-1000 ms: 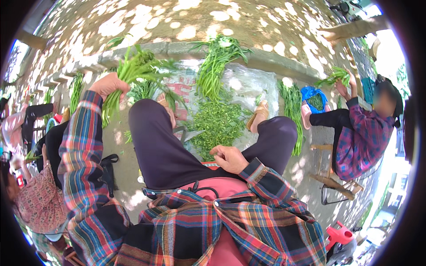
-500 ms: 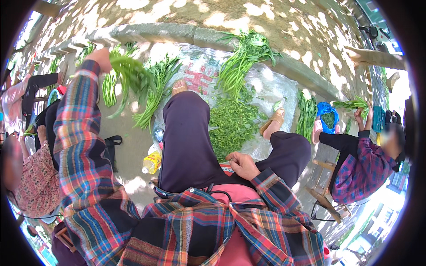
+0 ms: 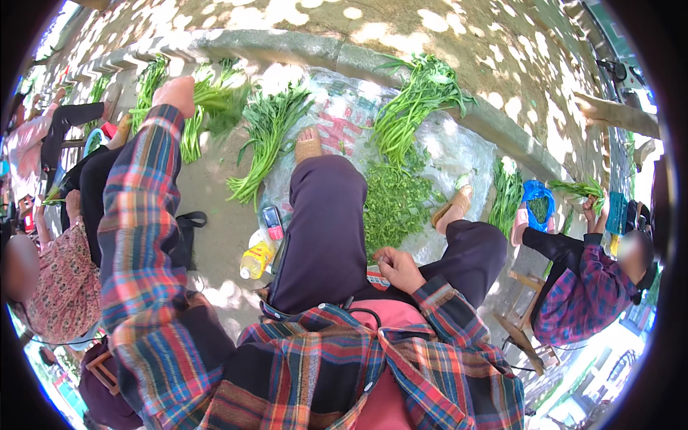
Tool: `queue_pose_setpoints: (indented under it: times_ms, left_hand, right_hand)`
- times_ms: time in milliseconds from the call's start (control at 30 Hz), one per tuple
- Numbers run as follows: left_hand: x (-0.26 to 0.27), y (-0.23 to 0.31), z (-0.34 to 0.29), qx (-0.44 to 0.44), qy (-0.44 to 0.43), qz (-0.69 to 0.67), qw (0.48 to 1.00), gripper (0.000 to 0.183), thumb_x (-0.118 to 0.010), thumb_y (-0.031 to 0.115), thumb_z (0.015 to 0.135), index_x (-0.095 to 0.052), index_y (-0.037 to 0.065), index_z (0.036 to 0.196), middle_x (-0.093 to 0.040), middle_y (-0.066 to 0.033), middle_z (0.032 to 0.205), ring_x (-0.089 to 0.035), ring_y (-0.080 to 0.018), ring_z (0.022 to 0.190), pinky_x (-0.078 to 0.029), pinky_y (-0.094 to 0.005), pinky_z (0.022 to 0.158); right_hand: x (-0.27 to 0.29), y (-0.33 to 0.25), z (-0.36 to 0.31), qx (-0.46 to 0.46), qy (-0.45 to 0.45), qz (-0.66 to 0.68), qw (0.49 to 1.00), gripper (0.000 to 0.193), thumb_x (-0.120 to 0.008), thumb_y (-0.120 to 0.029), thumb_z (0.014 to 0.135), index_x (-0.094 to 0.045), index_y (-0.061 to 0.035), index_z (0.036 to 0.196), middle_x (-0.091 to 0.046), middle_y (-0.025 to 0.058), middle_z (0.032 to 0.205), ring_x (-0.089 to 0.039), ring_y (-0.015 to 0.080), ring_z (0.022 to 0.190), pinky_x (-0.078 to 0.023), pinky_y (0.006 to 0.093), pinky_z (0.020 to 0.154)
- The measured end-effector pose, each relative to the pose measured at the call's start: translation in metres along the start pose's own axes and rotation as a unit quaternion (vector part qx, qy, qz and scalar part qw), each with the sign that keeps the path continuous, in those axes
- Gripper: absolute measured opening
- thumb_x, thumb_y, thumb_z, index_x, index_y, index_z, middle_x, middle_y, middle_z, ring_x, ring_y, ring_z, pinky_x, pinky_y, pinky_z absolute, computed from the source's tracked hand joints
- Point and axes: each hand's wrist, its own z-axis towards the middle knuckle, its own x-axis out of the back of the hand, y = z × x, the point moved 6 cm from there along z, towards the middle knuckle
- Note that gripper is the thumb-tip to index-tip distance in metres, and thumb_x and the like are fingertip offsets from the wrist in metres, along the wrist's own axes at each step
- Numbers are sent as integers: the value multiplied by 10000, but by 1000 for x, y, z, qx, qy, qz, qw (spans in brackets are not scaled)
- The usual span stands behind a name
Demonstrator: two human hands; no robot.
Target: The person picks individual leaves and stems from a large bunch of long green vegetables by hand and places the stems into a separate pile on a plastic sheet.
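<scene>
The hands were well apart: the left hand (image 3: 174, 95), reached far out to the side, was closed around a bunch of leafy green stems (image 3: 218, 102), its tops blurred, near a larger bundle of greens (image 3: 276, 132). The right hand (image 3: 400, 269) was curled (whether it pinched anything, I could not tell) near a heap of loose leaves (image 3: 394, 204) on a clear plastic sheet (image 3: 469, 154)
</scene>
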Motion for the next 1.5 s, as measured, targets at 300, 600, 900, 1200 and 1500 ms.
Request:
queue_pose_setpoints:
  times_ms: [300,600,900,1200,1500]
  left_hand:
    - [31,-48,13,32,78,-220,972,321,-651,149,632,-596,17,919,-636,-158,786,-633,-269,782,-491,-356,742]
    - [33,-20,-18,-37,149,-378,913,395,-652,170,595,-605,-27,934,-623,-173,719,-614,-269,668,-491,-348,688]
    - [-367,78,-63,61,-158,-261,950,364,-600,128,711,-501,105,1061,-557,-129,1093,-545,-318,1038,-450,-484,813]
    - [-364,77,-63,143,-176,-275,934,695,-648,164,686,-341,172,1310,-510,-111,1203,-492,-296,1122,-355,-591,904]
    - [-347,115,-68,115,-73,-212,968,1045,-784,298,622,-119,244,1426,-408,-101,1295,-412,-287,1181,-285,-648,937]
  right_hand:
    - [-5,1,8,-12,-7,13,1000,154,-518,-43,814,-584,13,941,-519,4,591,-462,59,508,-392,247,465]
    - [-10,-5,20,-30,-12,-36,999,164,-514,-57,811,-586,1,948,-548,16,613,-485,81,511,-406,261,480]
    - [-14,20,26,-87,-32,-31,995,154,-498,-23,832,-563,28,963,-505,-8,603,-469,52,519,-379,226,466]
    - [-16,-2,43,-69,-59,-54,994,163,-525,-50,862,-543,29,1003,-570,16,728,-523,53,665,-434,221,584]
    - [-20,-6,56,-7,-72,-111,991,183,-512,-30,852,-544,25,1023,-605,40,779,-556,72,733,-455,235,645]
